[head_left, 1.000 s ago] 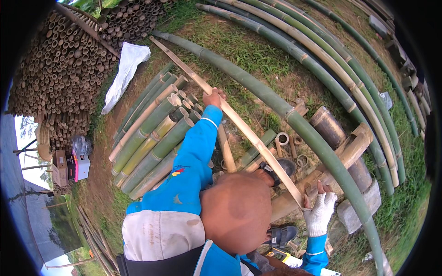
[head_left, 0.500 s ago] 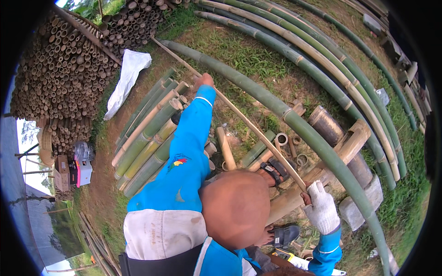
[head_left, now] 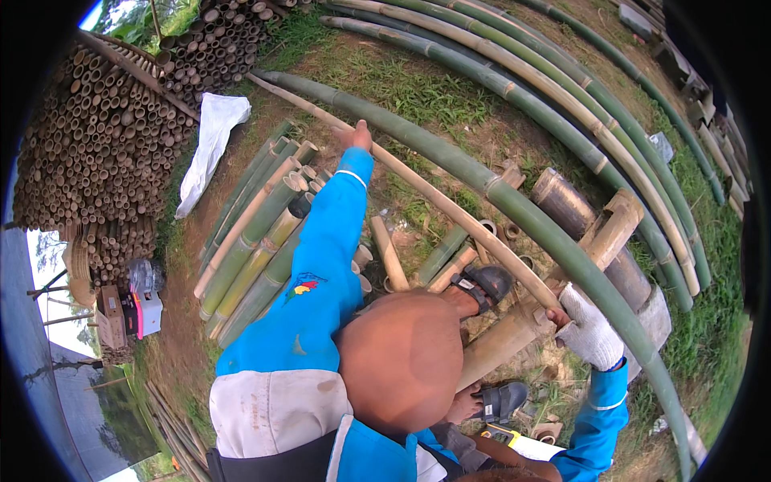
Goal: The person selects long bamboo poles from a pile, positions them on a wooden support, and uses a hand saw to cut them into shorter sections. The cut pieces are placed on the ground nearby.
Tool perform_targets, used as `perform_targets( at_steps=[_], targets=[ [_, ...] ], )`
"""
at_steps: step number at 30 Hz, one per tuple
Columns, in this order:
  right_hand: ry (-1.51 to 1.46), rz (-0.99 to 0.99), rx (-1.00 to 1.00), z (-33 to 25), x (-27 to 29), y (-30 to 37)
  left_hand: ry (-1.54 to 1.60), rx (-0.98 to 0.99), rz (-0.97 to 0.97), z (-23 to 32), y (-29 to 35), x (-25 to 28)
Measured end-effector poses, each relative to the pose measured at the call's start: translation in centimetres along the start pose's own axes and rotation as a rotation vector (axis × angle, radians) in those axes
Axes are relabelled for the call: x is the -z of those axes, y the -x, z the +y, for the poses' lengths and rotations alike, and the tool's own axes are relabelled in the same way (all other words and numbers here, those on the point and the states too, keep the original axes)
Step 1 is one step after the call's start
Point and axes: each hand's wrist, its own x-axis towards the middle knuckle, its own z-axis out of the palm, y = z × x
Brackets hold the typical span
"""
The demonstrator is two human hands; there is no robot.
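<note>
A long, pale split bamboo strip [head_left: 450, 206] runs slantwise from the woodpile's foot at the far left to my right side. My left hand [head_left: 353, 136], bare, is at the end of my outstretched arm and grips the strip well along its length. On my right, my right hand [head_left: 590, 328] wears a white knit glove with bare fingertips showing; its thumb and fingers pinch the strip's near end. Just beyond the strip lies a thick green bamboo pole [head_left: 546, 229], which curves past my gloved hand. Beneath the near end is a tan bamboo log [head_left: 502, 345].
Cut bamboo lengths [head_left: 257, 241] lie left of my arm. Several long poles [head_left: 482, 72] stretch across the grass beyond. A notched bamboo piece [head_left: 614, 229] rests by a dark log [head_left: 562, 201]. A yellow-handled saw [head_left: 502, 435] lies near my sandalled foot [head_left: 502, 402].
My right hand has moved rightward with the strip's near end. The strip has turned and shows a broader face. My left hand stays at about the same place on it.
</note>
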Motion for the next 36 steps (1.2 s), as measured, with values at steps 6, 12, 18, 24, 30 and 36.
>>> perform_targets(
  at_steps=[6, 12, 18, 24, 30, 36],
  targets=[
    [0.539, 0.344, 0.034, 2.5, -0.3, -0.1, -0.181, -0.086, -0.361, -4.1, 0.4, 1.7],
    [0.675, 0.507, 0.016, 8.1, -1.4, 2.7, -0.332, -0.279, -0.434, -6.1, 4.2, -2.1],
    [0.48, 0.444, -0.064, 9.6, 0.2, 2.4, -0.452, -1.222, -0.512, -2.3, 20.4, -2.8],
    [0.388, 0.453, -0.105, 8.6, 1.1, 1.6, -0.576, -1.586, -0.954, 0.7, 30.1, -6.9],
    [0.616, 0.682, -0.11, 9.0, 0.1, 4.0, -0.653, -1.588, -1.105, 2.1, 29.7, -8.8],
    [0.536, 1.011, -0.373, 16.2, 3.5, 12.1, -0.899, -1.507, -1.213, 3.8, 30.5, -9.5]
  ],
)
